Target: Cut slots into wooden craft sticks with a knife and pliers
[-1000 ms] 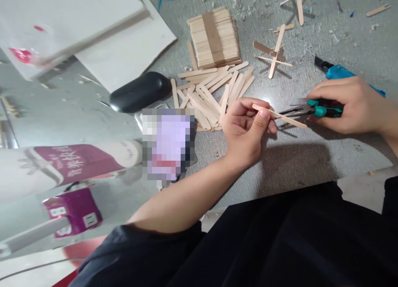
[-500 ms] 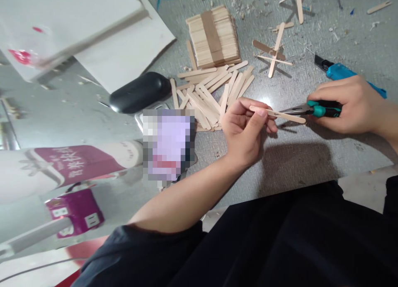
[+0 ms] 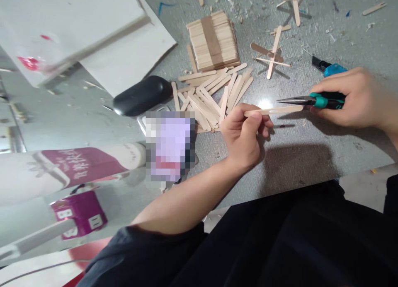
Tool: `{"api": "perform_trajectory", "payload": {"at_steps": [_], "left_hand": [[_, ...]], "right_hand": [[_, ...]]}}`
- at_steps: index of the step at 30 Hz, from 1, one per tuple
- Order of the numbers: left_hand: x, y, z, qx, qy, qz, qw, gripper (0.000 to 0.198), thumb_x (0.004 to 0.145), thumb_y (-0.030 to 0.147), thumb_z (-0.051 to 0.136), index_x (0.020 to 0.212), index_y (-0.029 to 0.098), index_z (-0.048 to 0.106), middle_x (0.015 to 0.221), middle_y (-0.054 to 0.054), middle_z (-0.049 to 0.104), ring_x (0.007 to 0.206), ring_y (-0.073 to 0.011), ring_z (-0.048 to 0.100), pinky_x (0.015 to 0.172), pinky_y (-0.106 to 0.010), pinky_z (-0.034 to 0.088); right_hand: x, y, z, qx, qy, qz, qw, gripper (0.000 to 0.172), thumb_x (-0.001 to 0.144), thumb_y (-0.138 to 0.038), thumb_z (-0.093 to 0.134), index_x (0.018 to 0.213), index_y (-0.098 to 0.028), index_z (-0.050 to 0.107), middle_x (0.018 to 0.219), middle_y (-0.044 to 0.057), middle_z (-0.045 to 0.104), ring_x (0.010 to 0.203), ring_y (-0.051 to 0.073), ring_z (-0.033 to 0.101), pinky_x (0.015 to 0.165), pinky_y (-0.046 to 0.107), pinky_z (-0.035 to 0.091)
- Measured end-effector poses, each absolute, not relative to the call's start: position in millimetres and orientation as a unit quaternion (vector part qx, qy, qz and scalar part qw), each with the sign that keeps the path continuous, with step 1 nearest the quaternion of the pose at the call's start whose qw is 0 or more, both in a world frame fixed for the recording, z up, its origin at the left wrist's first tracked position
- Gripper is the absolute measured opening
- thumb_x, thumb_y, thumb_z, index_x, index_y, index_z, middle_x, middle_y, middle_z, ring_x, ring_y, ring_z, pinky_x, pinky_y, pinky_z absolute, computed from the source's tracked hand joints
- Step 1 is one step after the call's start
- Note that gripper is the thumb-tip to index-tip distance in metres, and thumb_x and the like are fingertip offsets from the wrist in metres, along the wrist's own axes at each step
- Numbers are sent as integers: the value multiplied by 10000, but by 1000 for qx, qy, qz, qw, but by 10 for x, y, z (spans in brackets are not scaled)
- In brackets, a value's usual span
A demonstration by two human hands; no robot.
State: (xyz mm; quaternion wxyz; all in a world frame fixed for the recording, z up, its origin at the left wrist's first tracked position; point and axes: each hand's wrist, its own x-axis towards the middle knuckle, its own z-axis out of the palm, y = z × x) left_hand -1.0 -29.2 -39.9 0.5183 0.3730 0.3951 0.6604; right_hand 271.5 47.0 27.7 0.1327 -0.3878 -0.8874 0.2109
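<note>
Between thumb and fingers, my left hand pinches one end of a wooden craft stick, which points right and shows a small slot near its middle. My right hand is wrapped round needle-nose pliers with black and teal handles. The plier jaws look closed and lie just above the stick, apart from it. Beyond my right hand, a blue utility knife lies partly hidden by the hand. Crossed sticks stand joined on the table farther back.
Loose craft sticks lie in a heap beside a banded bundle. A black case, a blurred-out phone, a white and maroon bottle and a purple power block are at left. Scraps litter the back of the table.
The plier jaws have come out of the stick's slot and moved up and away from it. The stick in my left hand has turned to lie more level.
</note>
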Motion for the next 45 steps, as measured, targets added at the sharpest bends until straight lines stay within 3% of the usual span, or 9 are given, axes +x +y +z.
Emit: {"api": "perform_trajectory", "payload": {"at_steps": [10,19,29,34,41,45], "left_hand": [[-40,-292,-368,385,372,649,541,426,1056,601,941,868,239,819,698,29,781,480,-86,636,441,-178,530],[-27,-300,-327,383,406,626,544,565,988,746,947,799,253,746,672,31,745,466,-95,597,421,-213,519],[-31,-301,-356,380,387,639,546,477,1032,666,944,849,253,792,672,36,759,466,-94,611,428,-199,518],[-16,-303,-372,369,400,644,538,489,1026,661,950,838,247,773,676,35,764,474,-91,626,438,-194,525],[-9,-302,-369,375,429,634,522,506,1051,651,890,814,231,735,691,14,784,479,-98,656,458,-209,552],[-4,-312,-368,378,448,624,516,534,1057,676,871,796,230,738,682,8,791,464,-99,651,453,-210,552]], "right_hand": [[2664,470,258,-353,-888,255,145,141,1089,-460,731,1131,-374,833,986,24,829,839,266,759,759,460,598],[2668,475,278,-343,-886,277,144,121,1050,-394,756,1141,-343,818,1007,23,854,826,265,772,747,444,579],[2673,481,261,-357,-886,258,142,123,1048,-398,753,1141,-343,814,992,30,839,854,265,773,785,435,587],[2688,460,167,-396,-892,160,146,222,1066,-517,777,1178,-326,788,1129,82,859,1051,344,816,865,479,602],[2755,520,100,-443,-879,88,149,473,1110,-650,751,1413,-287,776,1435,180,831,1273,454,805,1034,610,654],[2783,584,120,-437,-888,80,119,473,1134,-645,738,1476,-320,764,1465,170,812,1369,483,753,1154,687,613]]}}
